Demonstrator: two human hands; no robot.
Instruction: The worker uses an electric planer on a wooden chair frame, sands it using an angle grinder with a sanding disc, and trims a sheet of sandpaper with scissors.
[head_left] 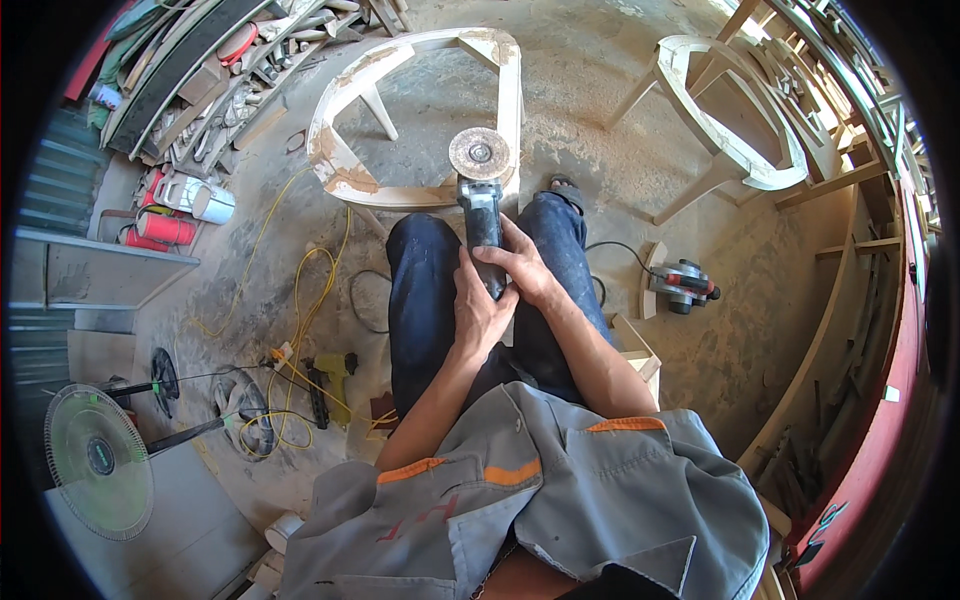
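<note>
I hold an angle grinder (484,222) upright between my knees, its round sanding disc (478,152) facing up at the far end. My left hand (480,312) is closed around the rear of the dark body. Higher on the same body, my right hand (524,264) grips it from the right, thumb lying across. Just beyond my knees stands a wooden chair frame (333,152) with an open, rounded seat ring and brown patches on its pale wood. The disc overlaps the near right part of that ring in view, and I cannot tell whether they touch.
A second wooden frame (678,95) stands at the far right. On the floor lie an electric planer (684,287) to my right, and a yellow-green nail gun (338,378) and yellow cord (318,290) to my left. A fan (98,462) is at the lower left. Wood pieces (205,85) fill racks.
</note>
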